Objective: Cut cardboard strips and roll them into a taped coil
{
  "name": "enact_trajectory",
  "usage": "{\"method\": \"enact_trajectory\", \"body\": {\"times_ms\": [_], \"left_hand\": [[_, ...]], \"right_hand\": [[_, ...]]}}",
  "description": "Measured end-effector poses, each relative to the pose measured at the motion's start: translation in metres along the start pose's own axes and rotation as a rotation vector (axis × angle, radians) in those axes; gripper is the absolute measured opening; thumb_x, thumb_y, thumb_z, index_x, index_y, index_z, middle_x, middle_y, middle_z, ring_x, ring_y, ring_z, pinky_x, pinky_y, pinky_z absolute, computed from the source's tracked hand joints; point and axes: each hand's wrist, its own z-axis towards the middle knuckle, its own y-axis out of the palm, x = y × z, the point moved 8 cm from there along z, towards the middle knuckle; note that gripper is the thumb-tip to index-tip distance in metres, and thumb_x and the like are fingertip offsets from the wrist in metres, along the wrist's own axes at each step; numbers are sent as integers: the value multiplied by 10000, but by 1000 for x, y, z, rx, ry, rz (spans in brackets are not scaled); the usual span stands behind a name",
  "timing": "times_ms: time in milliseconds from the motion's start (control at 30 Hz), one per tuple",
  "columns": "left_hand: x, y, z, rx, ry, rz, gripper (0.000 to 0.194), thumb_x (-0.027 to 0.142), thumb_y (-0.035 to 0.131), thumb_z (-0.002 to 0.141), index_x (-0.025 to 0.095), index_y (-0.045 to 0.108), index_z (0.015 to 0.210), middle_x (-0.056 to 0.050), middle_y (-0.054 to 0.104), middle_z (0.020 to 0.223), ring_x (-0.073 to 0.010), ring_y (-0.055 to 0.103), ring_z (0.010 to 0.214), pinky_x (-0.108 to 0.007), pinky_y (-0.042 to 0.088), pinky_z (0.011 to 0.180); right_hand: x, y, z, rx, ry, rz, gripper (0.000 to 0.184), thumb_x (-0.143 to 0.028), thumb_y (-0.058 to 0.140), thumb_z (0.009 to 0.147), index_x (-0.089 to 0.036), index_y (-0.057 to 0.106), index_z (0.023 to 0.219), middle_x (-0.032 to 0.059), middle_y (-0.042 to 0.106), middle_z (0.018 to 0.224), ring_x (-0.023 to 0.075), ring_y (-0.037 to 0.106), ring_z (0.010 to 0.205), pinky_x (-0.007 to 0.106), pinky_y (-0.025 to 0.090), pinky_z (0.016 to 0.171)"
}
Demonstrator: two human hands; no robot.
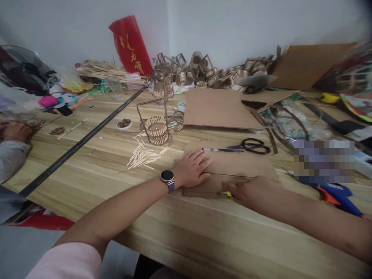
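Observation:
My left hand [193, 168] lies on a flat piece of brown cardboard [247, 164], fingers spread. Over the cardboard's near part, my right hand [248, 190] is closed round a small yellow utility knife [228, 193], its blade pointing left at the near strip; most of the handle is hidden in the hand. A dark cut or crease runs across the sheet between the hands and its far part. Beyond them, a pen [223, 150] and black-handled scissors [255, 146] rest on the cardboard.
Loose thin sticks [143, 155] lie left of the cardboard, by a small handled basket [157, 130]. A bowl of nuts [124, 123] stands near a long dark bar [84, 141]. A glue gun [337, 195] lies right. Another person's hand [17, 131] is at far left.

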Motion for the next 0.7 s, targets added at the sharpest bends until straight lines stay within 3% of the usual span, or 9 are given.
{"method": "enact_trajectory", "body": {"times_ms": [67, 167, 300, 400, 467, 533, 600, 700], "left_hand": [[0, 0, -1, 10, 7, 1, 580, 516, 395, 979, 145, 435, 1424, -185, 389, 1522, -303, 336, 1424, -463, 256, 1161], [-2, -1, 1, 9, 3, -3, 550, 488, 404, 985, 148, 453, 1414, -172, 414, 1507, -294, 366, 1400, -444, 270, 1152], [-7, -8, 13, 2, 0, 0, 438, 398, 429, 991, 172, 516, 1356, -127, 548, 1385, -268, 507, 1244, -413, 391, 1053], [-5, -21, 21, 33, -4, 20, 394, 304, 450, 983, 155, 518, 1341, -122, 612, 1284, -271, 557, 1135, -434, 432, 992], [0, -30, 20, 72, -14, 30, 378, 255, 449, 978, 128, 525, 1326, -152, 586, 1309, -296, 532, 1168, -473, 416, 1005], [11, -36, 12, 105, 3, 5, 326, 270, 444, 985, 136, 588, 1245, -155, 566, 1337, -300, 513, 1208, -474, 412, 1020], [28, -35, -2, 80, 100, -71, 344, 357, 437, 997, 162, 612, 1219, -129, 600, 1299, -274, 529, 1205, -434, 431, 1021], [46, -28, -20, 1, 207, -56, 518, 547, 515, 925, 160, 596, 1260, -151, 587, 1330, -322, 502, 1258, -454, 444, 1016]], "right_hand": [[-2, -6, -18, 0, -68, 72, 178, -276, 522, 922, -227, 663, 1019, 39, 700, 796, 187, 664, 607, 266, 394, 514], [-28, -12, -40, 4, -145, 200, 145, -294, 581, 911, -226, 653, 1018, 69, 687, 1016, 189, 687, 712, 280, 446, 581], [-79, -2, -49, -10, -193, 246, 255, -365, 767, 785, -199, 638, 929, 42, 690, 898, 245, 673, 794, 327, 475, 652], [-93, -2, -46, 38, -166, 333, 371, -419, 821, 710, -191, 651, 949, 53, 695, 921, 258, 653, 862, 357, 487, 743], [-81, -6, -46, 74, -109, 407, 390, -441, 795, 737, -200, 661, 1012, 63, 693, 958, 251, 647, 884, 347, 492, 753], [-53, -10, -51, 125, -21, 430, 327, -409, 718, 827, -206, 660, 1076, 82, 690, 1025, 245, 646, 933, 341, 502, 774], [-18, -10, -60, 174, 75, 379, 279, -340, 642, 896, -202, 650, 1138, 116, 671, 1135, 254, 635, 1026, 361, 506, 840], [27, 2, -70, 160, 146, 232, 463, -390, 694, 846, -157, 614, 1238, 188, 623, 1264, 328, 595, 1146, 456, 496, 925]]}}
